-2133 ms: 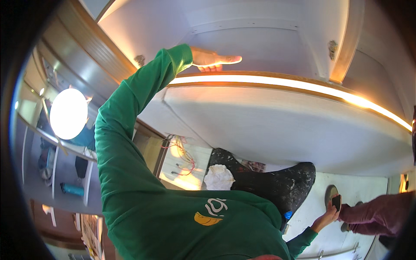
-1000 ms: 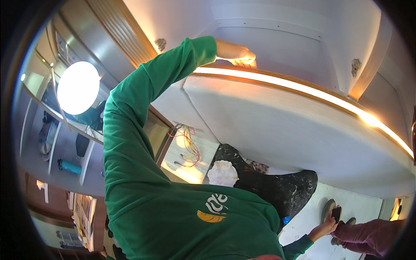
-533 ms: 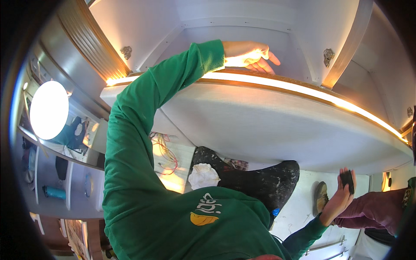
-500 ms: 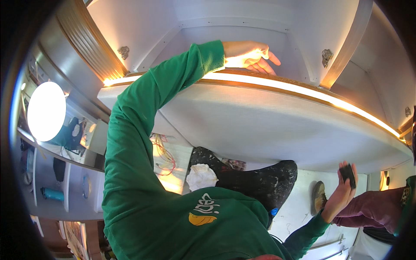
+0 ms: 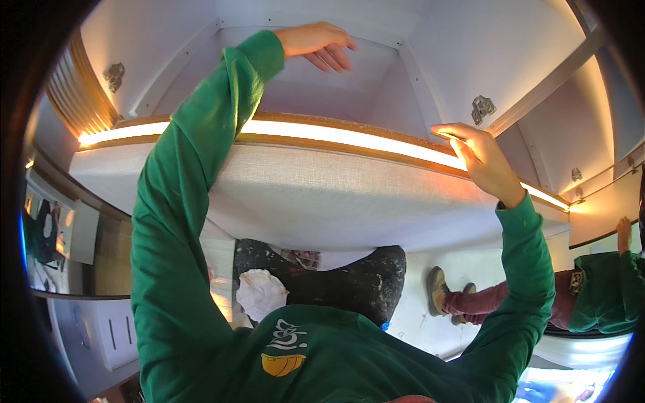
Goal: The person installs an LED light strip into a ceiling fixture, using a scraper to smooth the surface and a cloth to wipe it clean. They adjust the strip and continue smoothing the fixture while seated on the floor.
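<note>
My left hand point(image 5: 317, 44) reaches over into a white open cabinet compartment point(image 5: 295, 84). Its fingers are loosely bent and apart, with nothing in them. At the compartment's front edge, to the right, is my right hand point(image 5: 494, 161), its fingers bent over the wooden edge point(image 5: 390, 133) and the thumb below them. What lies between those fingers is hidden. A glowing light strip point(image 5: 349, 138) runs along the front of this edge, above a pale cloth-covered panel point(image 5: 349, 181).
Metal hinges point(image 5: 482, 109) are fixed to the compartment's side walls. A crumpled white cloth or paper point(image 5: 262, 295) lies by my dark, paint-spotted trousers point(image 5: 322, 279). At the right stands another person point(image 5: 601, 289) in a green top, one hand raised to a panel point(image 5: 605, 208).
My left hand has lifted off the edge, deeper into the compartment. My right hand, low with a small black object before, has risen to the edge; that object is out of sight. The view has shifted right.
</note>
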{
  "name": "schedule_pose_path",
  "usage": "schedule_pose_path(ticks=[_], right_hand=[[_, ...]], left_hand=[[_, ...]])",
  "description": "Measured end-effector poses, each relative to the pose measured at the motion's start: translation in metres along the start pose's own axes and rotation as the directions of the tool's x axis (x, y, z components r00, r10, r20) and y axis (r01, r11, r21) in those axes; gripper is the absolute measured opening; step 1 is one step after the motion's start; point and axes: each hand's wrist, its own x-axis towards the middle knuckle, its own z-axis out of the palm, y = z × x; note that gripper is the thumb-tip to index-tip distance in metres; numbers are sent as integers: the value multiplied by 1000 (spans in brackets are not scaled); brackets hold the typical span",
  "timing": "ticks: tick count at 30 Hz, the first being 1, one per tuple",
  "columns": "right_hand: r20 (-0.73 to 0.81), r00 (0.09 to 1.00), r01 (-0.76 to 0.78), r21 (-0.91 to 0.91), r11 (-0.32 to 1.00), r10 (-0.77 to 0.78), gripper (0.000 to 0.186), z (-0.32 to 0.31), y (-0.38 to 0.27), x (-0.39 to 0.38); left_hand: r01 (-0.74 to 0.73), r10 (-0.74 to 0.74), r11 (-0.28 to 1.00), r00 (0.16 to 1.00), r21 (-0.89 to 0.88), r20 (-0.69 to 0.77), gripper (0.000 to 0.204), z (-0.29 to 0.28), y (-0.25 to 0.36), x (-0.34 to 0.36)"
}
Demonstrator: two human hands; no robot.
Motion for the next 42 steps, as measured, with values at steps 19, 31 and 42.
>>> schedule_pose_path(ticks=[19, 31, 42], right_hand=[[314, 895, -215, -320, 923, 317, 37, 18, -66, 60], [320, 924, -168, -151, 974, 209, 33, 49, -77, 94], [364, 931, 15, -14, 1000, -9, 38, 67, -64, 116]], left_hand=[[149, 240, 685, 878, 713, -414, 31, -12, -13, 6], [204, 217, 679, 862, 705, -459, 35, -20, -4, -3], [176, 261, 629, 870, 757, -419, 35, -21, -14, 11]])
